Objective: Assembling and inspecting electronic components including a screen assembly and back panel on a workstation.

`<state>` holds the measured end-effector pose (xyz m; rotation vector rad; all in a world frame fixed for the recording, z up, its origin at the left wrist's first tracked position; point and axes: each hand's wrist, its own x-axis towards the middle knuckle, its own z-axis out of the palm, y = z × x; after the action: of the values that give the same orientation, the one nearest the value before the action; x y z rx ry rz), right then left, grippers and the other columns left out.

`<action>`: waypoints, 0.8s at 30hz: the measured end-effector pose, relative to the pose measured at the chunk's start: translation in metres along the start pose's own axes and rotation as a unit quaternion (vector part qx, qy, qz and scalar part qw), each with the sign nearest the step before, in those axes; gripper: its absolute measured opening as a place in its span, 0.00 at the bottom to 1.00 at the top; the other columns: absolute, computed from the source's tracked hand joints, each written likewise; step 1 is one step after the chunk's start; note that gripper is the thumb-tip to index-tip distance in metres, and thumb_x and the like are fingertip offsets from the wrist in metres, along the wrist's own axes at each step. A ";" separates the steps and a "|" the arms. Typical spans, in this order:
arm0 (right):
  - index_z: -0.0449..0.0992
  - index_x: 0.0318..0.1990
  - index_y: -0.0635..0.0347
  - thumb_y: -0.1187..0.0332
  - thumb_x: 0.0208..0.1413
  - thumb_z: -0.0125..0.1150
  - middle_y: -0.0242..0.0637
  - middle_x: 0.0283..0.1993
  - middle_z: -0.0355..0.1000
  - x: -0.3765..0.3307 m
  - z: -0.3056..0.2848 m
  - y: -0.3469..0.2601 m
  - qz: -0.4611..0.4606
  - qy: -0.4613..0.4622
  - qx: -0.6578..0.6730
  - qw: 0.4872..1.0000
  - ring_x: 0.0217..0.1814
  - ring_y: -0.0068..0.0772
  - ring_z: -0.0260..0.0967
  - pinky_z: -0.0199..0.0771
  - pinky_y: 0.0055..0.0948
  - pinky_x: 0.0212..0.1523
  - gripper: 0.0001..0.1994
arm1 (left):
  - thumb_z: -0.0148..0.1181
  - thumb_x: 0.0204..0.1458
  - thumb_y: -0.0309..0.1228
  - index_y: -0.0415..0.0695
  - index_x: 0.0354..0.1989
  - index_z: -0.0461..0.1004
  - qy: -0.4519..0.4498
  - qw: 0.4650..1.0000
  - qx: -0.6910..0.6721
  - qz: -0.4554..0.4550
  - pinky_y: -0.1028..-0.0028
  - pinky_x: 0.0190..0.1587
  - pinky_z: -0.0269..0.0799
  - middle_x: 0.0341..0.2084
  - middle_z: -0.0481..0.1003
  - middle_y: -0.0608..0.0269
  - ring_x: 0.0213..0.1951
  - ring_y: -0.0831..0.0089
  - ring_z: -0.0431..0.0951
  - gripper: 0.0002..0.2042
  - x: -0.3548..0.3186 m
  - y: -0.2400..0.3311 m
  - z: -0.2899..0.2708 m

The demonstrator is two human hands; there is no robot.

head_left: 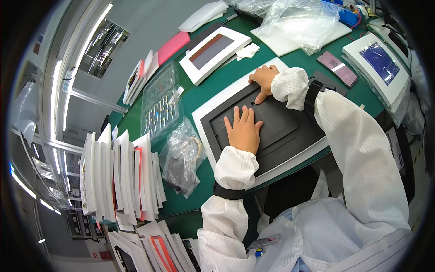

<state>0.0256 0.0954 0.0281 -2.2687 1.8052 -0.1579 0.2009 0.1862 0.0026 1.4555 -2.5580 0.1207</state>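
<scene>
Green bench mat, factory hall behind. Far left: a stack of white frames stood on edge, then two clear bags of small parts. Your left hand lies flat, fingers spread, palm down on the dark panel sitting in its white tray. The panel's long axis runs up-right, away from you. Your right hand is curled, fingertips pressing the panel's far edge; it grips nothing. A phone lies further right.
</scene>
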 end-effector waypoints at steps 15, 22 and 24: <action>0.68 0.47 0.60 0.60 0.47 0.59 0.41 0.51 0.63 -0.136 0.026 -0.014 -0.188 0.121 0.101 0.969 0.59 0.41 0.56 0.49 0.43 0.62 0.20 | 0.52 0.51 0.37 0.40 0.56 0.59 -0.044 0.990 -0.134 0.025 0.52 0.58 0.47 0.56 0.59 0.48 0.59 0.49 0.54 0.25 -0.074 -0.037 -0.047; 0.60 0.54 0.62 0.60 0.55 0.48 0.45 0.60 0.55 -0.110 0.032 -0.021 -0.225 0.075 0.023 0.971 0.66 0.45 0.47 0.47 0.42 0.63 0.22 | 0.59 0.46 0.32 0.40 0.54 0.63 0.019 0.985 -0.161 -0.054 0.59 0.57 0.52 0.54 0.58 0.38 0.57 0.43 0.56 0.25 -0.116 -0.057 -0.041; 0.58 0.56 0.62 0.61 0.56 0.47 0.44 0.60 0.56 -0.098 0.034 -0.027 -0.235 0.070 -0.008 0.970 0.65 0.45 0.47 0.47 0.42 0.63 0.22 | 0.59 0.46 0.32 0.40 0.54 0.62 0.017 0.983 -0.172 -0.067 0.60 0.57 0.53 0.54 0.58 0.39 0.57 0.44 0.56 0.25 -0.123 -0.059 -0.039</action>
<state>0.0364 0.2007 0.0085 -2.7173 1.2912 -0.3935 0.3173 0.2659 0.0134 1.4647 -2.2993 -0.2976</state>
